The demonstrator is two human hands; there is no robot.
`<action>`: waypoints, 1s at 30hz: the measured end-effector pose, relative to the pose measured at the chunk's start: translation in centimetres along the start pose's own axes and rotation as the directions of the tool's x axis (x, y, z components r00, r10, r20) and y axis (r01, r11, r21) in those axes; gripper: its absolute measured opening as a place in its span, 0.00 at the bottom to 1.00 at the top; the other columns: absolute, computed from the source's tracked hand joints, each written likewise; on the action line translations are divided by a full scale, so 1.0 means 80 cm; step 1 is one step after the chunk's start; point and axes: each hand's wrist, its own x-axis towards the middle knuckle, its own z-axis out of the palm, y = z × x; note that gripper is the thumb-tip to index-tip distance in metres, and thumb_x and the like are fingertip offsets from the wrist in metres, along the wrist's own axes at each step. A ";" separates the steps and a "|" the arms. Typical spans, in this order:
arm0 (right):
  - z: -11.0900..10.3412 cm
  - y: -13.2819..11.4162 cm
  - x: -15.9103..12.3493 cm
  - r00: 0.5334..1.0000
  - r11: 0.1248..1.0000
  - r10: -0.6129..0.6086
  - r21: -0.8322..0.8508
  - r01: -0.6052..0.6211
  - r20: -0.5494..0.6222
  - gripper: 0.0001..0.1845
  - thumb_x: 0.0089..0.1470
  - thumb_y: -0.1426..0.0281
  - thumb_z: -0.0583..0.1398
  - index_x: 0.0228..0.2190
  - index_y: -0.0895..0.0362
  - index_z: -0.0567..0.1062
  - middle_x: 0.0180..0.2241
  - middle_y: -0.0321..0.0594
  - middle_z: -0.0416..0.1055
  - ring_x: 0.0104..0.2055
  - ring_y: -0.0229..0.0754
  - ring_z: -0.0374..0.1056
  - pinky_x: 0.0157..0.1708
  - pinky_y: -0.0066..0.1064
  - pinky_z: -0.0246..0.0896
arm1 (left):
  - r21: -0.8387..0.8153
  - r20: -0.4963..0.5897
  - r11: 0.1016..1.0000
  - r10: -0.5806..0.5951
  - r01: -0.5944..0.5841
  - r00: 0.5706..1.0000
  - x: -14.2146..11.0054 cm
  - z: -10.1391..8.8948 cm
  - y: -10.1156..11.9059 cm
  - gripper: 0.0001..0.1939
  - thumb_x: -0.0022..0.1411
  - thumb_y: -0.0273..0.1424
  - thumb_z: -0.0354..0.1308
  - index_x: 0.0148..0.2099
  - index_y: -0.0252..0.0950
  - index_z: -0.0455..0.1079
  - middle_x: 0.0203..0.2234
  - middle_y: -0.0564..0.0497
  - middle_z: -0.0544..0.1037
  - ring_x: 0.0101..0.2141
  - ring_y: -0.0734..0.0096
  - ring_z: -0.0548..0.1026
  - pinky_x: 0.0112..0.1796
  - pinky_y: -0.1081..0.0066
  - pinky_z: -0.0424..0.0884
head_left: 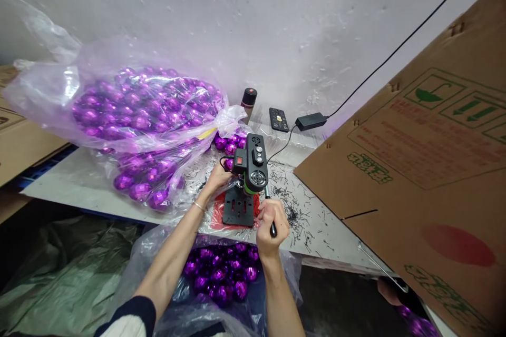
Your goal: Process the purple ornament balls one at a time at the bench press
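On the worktable stands a small black press-like machine (256,166) with a red switch, a slotted base plate (238,208) and a side lever. My right hand (272,224) is wrapped round the lever's black handle (273,230), at the machine's right. Reaching past the machine's left side, my left hand (220,175) has its fingers at a shiny purple faceted ball (229,164) and seems closed on it; the fingertips are partly hidden. More purple balls (233,142) lie loose just behind. Red plastic sheet (217,216) shows under the base plate.
A big clear bag of purple balls (146,105) fills the left. Another open bag of balls (221,274) sits below the table edge. A cardboard box (415,158) leans at right. Behind are a phone (279,119), power adapter (311,121) and dark-capped bottle (249,98). Small black pins (292,210) litter the table.
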 end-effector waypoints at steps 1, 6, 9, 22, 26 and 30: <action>0.000 0.000 0.001 1.000 1.000 -0.008 0.003 0.008 -0.001 0.20 0.68 0.78 0.51 0.24 0.53 0.64 0.24 0.33 0.65 0.29 0.37 0.68 0.30 0.31 0.60 | -0.046 -0.044 0.998 -0.042 0.040 0.998 -0.008 -0.006 0.001 0.18 0.51 0.32 0.72 0.43 0.34 0.73 0.34 0.50 0.81 0.35 0.66 0.80 0.42 0.67 0.77; 0.000 -0.002 0.003 1.000 1.000 -0.009 -0.012 0.009 -0.003 0.20 0.68 0.77 0.51 0.23 0.53 0.64 0.23 0.33 0.65 0.28 0.37 0.67 0.30 0.32 0.60 | -0.447 -0.102 0.882 -0.213 0.146 0.972 -0.075 -0.042 0.009 0.23 0.60 0.40 0.70 0.53 0.39 0.68 0.40 0.49 0.82 0.37 0.69 0.83 0.44 0.65 0.81; 0.000 -0.002 0.003 1.000 1.000 -0.005 -0.002 0.005 -0.005 0.21 0.68 0.77 0.51 0.23 0.53 0.64 0.23 0.33 0.65 0.29 0.37 0.67 0.31 0.32 0.60 | -0.551 -0.066 0.819 -0.235 0.161 0.970 -0.117 -0.057 0.017 0.25 0.61 0.37 0.69 0.58 0.42 0.66 0.42 0.50 0.83 0.39 0.67 0.84 0.46 0.64 0.82; -0.004 -0.013 0.023 0.997 0.997 0.076 0.004 -0.076 0.020 0.21 0.70 0.73 0.52 0.23 0.53 0.64 0.23 0.33 0.65 0.27 0.36 0.65 0.29 0.32 0.58 | -0.488 0.089 0.799 -0.356 0.352 0.930 -0.185 -0.036 0.023 0.21 0.52 0.36 0.77 0.46 0.35 0.76 0.39 0.49 0.83 0.38 0.70 0.82 0.39 0.73 0.82; -0.008 -0.023 0.041 0.991 0.992 0.122 0.012 -0.123 0.062 0.23 0.71 0.71 0.52 0.21 0.53 0.62 0.23 0.33 0.65 0.27 0.35 0.64 0.29 0.31 0.57 | -0.515 0.134 0.771 -0.359 0.375 0.923 -0.183 -0.028 0.017 0.20 0.58 0.36 0.72 0.51 0.37 0.75 0.42 0.47 0.84 0.39 0.65 0.84 0.35 0.72 0.82; -0.009 -0.025 0.045 0.988 0.990 0.140 -0.005 -0.139 0.061 0.23 0.71 0.69 0.52 0.21 0.53 0.62 0.23 0.33 0.66 0.27 0.35 0.64 0.29 0.31 0.57 | -0.556 0.156 0.721 -0.399 0.414 0.904 -0.179 -0.025 0.013 0.17 0.66 0.39 0.65 0.53 0.37 0.74 0.38 0.48 0.85 0.31 0.67 0.84 0.29 0.72 0.81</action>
